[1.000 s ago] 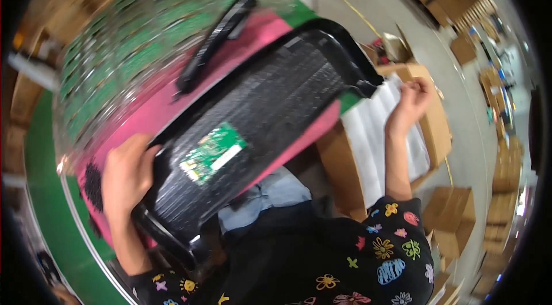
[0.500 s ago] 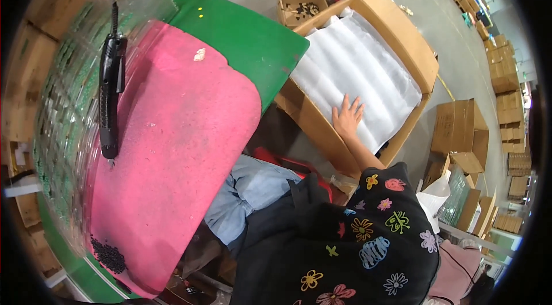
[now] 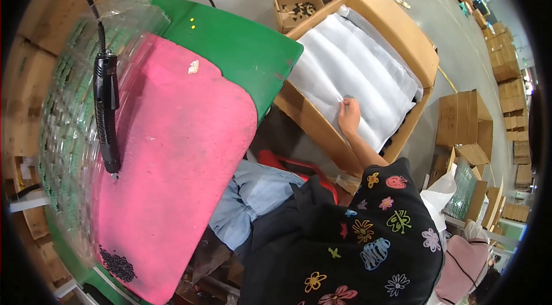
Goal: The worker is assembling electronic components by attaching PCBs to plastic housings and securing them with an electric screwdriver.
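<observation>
My right hand (image 3: 349, 116) reaches out to the right with its fingers closed in a pinch on a white foam sheet (image 3: 368, 63). Soft creases run across the sheet, and it covers most of an open cardboard box (image 3: 305, 121). Something dark shows in the gap between the sheet and the box's right wall, too little to identify. My left hand is out of the picture.
To the left, a hanging black electric screwdriver (image 3: 106, 115) is over a pink mat (image 3: 184, 138) on a green worktop (image 3: 236, 40). Small black pieces (image 3: 118, 265) are heaped on the mat. Clear plastic trays (image 3: 66, 132) stand alongside. More cardboard boxes (image 3: 463, 118) are at right.
My right hand has gone from lying spread on the foam sheet to pinching it. The sheet's edge has shifted, and more of the dark contents shows at the right.
</observation>
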Action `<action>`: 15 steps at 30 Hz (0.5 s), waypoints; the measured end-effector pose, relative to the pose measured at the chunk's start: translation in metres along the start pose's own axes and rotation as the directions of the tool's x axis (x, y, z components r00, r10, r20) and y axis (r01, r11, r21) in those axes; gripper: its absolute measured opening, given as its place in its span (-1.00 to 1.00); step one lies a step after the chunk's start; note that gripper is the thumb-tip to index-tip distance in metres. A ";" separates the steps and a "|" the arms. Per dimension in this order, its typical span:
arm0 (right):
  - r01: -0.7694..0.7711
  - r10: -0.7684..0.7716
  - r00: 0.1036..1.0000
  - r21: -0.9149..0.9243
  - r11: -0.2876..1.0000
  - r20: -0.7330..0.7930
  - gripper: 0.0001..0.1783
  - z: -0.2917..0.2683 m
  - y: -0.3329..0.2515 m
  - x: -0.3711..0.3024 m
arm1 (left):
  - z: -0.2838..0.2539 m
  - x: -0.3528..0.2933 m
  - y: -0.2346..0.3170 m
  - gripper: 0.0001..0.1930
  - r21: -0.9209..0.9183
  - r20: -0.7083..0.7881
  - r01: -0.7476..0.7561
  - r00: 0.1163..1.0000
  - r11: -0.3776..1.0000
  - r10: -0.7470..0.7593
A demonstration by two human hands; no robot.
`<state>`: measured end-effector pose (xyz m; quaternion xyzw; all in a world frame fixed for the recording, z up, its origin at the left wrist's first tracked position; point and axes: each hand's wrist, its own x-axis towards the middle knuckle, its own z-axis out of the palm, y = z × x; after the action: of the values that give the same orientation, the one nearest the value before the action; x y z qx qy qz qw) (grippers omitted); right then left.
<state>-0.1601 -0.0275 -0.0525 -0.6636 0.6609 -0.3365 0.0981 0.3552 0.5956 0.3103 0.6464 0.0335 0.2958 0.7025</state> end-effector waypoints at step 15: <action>-0.211 0.102 0.449 -0.005 0.977 0.888 -0.18 -0.045 -0.052 0.017 | -0.172 0.111 -0.118 -0.49 0.254 0.337 0.037 0.933 0.966 -0.124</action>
<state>-0.1454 -0.0238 0.0166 -0.6715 0.5542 0.0310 0.4909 0.4162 0.8008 0.2102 0.7681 -0.0293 0.1406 0.6240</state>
